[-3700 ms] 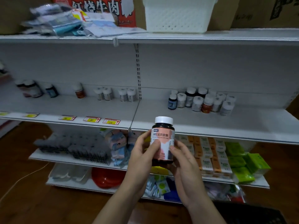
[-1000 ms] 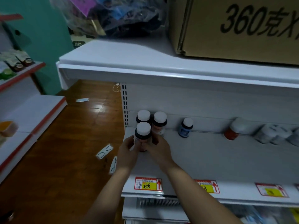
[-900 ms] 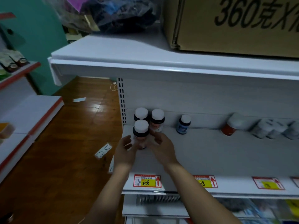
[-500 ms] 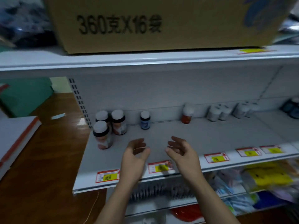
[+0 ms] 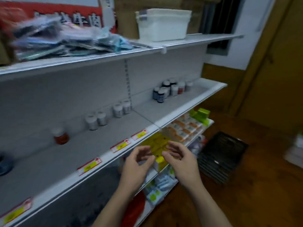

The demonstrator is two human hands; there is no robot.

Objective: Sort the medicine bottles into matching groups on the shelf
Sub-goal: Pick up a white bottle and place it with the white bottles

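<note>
My left hand [image 5: 136,164] and my right hand [image 5: 181,159] hover side by side in front of the white shelf [image 5: 101,154], both empty with fingers loosely curled. On the shelf stand a red bottle with a white cap [image 5: 60,135], two pairs of white bottles [image 5: 96,119] [image 5: 121,109], and further right a mixed cluster of several dark and white bottles [image 5: 170,90]. A dark blue bottle [image 5: 5,164] shows partly at the left edge. The view is blurred.
Yellow price tags [image 5: 122,145] line the shelf's front edge. The shelf below holds yellow, orange and green boxes [image 5: 185,128]. A black crate [image 5: 221,154] sits on the wooden floor at right. A white basket [image 5: 164,24] and loose packets [image 5: 62,41] lie on the top shelf.
The bottle I held has been set down with two matching ones at the shelf's left end. Both hands let go and drew back, and my view has swung to the right along the shelf.
</note>
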